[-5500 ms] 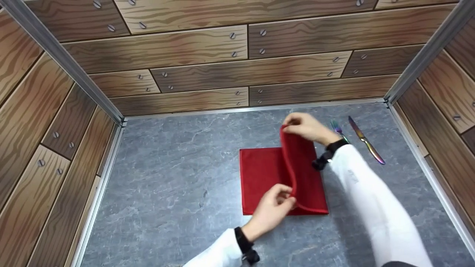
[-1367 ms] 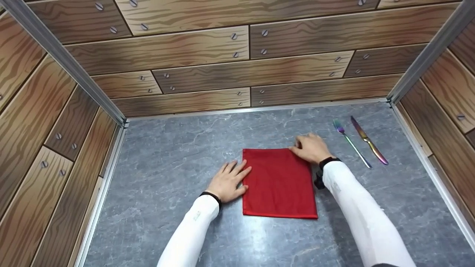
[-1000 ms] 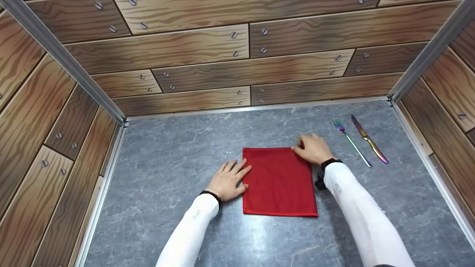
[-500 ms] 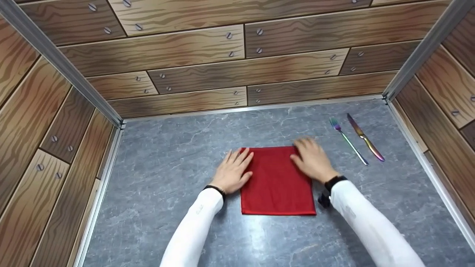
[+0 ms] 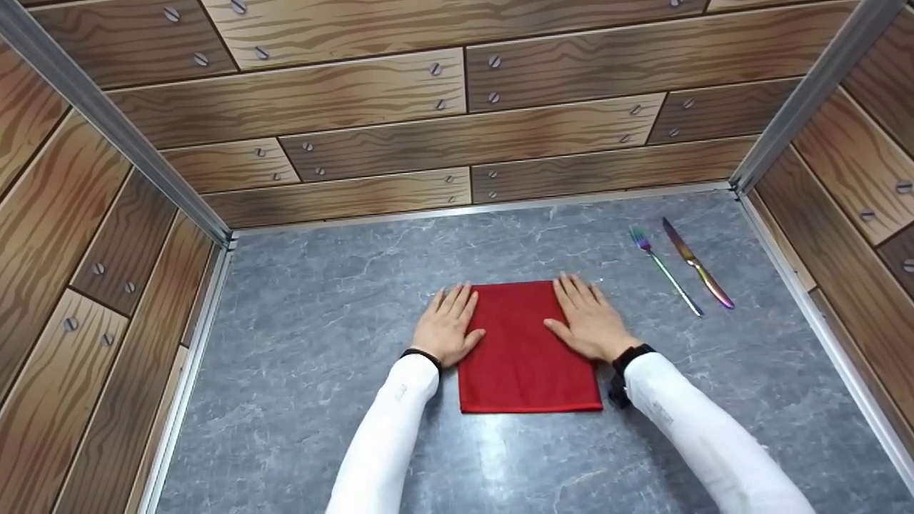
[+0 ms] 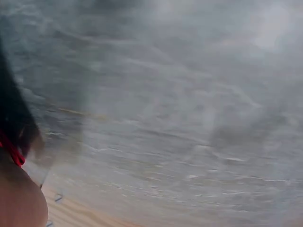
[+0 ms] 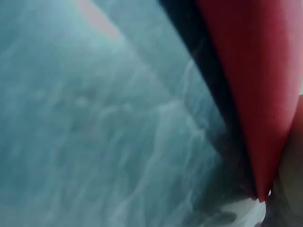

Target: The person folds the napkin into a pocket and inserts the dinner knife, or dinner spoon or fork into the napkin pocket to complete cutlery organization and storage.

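Observation:
A folded red cloth [image 5: 525, 357] lies flat on the grey marbled table [image 5: 321, 343]. My left hand [image 5: 448, 321] lies flat with straight fingers on the cloth's left edge, partly on the table. My right hand [image 5: 584, 318] presses flat on its upper right part. The blurred right wrist view shows the red cloth [image 7: 255, 80] close up beside the grey table [image 7: 94, 132]. In the left wrist view I see mostly blurred grey table [image 6: 180, 113] and a sliver of red cloth [image 6: 12, 150].
An iridescent fork [image 5: 663, 268] and knife [image 5: 696, 263] lie side by side at the back right of the table. Wood-patterned walls [image 5: 457, 114] with metal rails close off the back and both sides.
The cloth, lifted in a fold 5.5 s ago, now lies flat. In the last second my right hand went from curled at the far right corner to flat; my left slid forward along the left edge.

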The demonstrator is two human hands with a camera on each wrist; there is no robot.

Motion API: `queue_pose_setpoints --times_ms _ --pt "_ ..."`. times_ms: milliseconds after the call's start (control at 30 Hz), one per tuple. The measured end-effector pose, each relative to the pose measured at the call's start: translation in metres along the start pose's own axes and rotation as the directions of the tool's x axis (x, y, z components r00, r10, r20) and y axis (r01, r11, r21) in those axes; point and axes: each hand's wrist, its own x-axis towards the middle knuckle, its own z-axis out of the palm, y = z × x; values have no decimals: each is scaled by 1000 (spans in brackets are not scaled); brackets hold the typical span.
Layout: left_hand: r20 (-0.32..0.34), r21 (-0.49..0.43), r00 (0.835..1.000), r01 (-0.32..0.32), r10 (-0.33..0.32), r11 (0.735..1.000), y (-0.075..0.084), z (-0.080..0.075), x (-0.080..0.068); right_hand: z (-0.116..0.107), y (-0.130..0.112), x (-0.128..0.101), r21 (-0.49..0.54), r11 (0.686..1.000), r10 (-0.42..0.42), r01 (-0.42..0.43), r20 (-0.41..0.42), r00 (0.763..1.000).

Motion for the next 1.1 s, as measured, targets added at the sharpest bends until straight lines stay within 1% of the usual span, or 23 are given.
queue_pose_setpoints --times_ms 167,267,400,533,600,800,933,1100 --pt "21 -8 999 28 -28 1000 -9 5 -6 4 -5 8 -8 999 -32 32 -6 999" --pt "25 -1 999 32 -32 999 -15 7 -9 7 -7 12 -2 999 -42 42 0 999" --pt "33 12 999 26 -27 1000 -22 8 -10 12 -7 17 -2 999 -53 53 7 999" --pt "30 -1 999 12 -12 1000 -28 8 -11 16 -4 20 -25 998 -60 60 17 998" --pt "18 -5 1000 8 -8 1000 -30 8 -12 15 -4 21 -39 997 -67 68 12 998" --pt "-26 -8 1000 2 -2 1000 -33 10 -14 15 -4 23 -64 994 -88 88 2 996" --pt "-16 -22 1000 6 -6 1000 -32 11 -15 18 -3 21 -56 995 -84 84 8 996" --pt "-12 -39 1000 12 -12 999 -32 13 -15 17 -5 19 -24 997 -79 79 -8 997"
